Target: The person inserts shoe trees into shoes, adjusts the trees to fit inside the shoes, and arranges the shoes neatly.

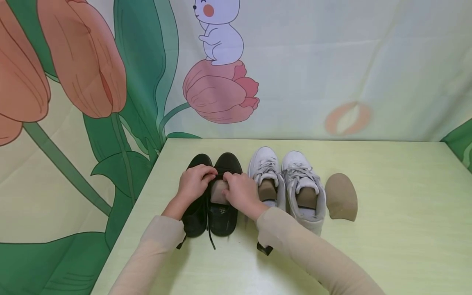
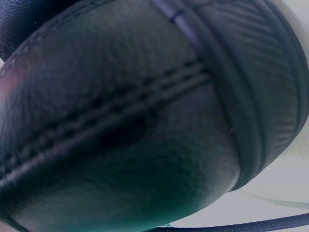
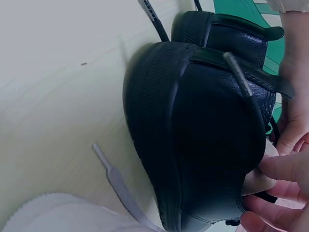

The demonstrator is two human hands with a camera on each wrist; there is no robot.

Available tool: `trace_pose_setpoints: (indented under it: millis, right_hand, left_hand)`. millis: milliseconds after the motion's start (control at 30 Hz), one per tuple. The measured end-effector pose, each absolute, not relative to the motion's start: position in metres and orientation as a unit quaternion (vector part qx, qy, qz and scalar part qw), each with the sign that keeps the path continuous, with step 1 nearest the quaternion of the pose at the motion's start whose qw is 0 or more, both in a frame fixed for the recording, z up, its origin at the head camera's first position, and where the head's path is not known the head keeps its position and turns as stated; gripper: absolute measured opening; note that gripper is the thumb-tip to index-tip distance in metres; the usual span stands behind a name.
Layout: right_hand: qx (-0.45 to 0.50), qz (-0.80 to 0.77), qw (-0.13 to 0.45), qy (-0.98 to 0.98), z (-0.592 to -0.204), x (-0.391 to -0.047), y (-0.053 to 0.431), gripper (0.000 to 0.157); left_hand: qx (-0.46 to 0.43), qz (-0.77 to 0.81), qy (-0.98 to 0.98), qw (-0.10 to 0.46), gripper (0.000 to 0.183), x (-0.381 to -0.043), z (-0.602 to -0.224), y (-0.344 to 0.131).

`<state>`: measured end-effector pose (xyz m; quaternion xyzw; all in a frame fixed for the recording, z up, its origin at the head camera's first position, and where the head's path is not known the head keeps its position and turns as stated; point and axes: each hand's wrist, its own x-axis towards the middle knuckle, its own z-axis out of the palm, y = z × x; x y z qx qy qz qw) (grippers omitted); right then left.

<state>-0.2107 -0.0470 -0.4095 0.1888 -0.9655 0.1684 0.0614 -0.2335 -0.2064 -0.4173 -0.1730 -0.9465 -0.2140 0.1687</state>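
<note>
A pair of black lace-up shoes stands on the left of the table. In the right one (image 1: 223, 221) a beige cardboard-like insert (image 1: 218, 192) shows in the opening, under the laces. My right hand (image 1: 241, 190) pinches this insert, thumb on its edge; the right wrist view shows fingers around the insert (image 3: 258, 182). My left hand (image 1: 193, 183) reaches over the left black shoe (image 1: 194, 219), its curled fingers pinching the tongue area of the right one. Only a blurred black shoe (image 2: 120, 121) fills the left wrist view; the left fingertips are hidden there.
White sneakers (image 1: 266, 157) stand close to the right, a brown insert (image 1: 307, 198) showing in each. Another brown insert (image 1: 341, 196) lies flat beyond them. A loose black lace (image 1: 212, 239) trails toward the front. Behind the table (image 1: 398, 229) hangs a printed cloth (image 1: 295, 82).
</note>
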Motion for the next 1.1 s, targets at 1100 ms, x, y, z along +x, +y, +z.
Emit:
trace_pose_setpoints:
  millis: [1100]
  right_hand:
    - [0.174,0.104,0.121,-0.972,-0.413,-0.207,-0.059,0.02]
  left_hand:
    - [-0.148,-0.213,-0.955,0.143,0.009,-0.234,-0.417,-0.205]
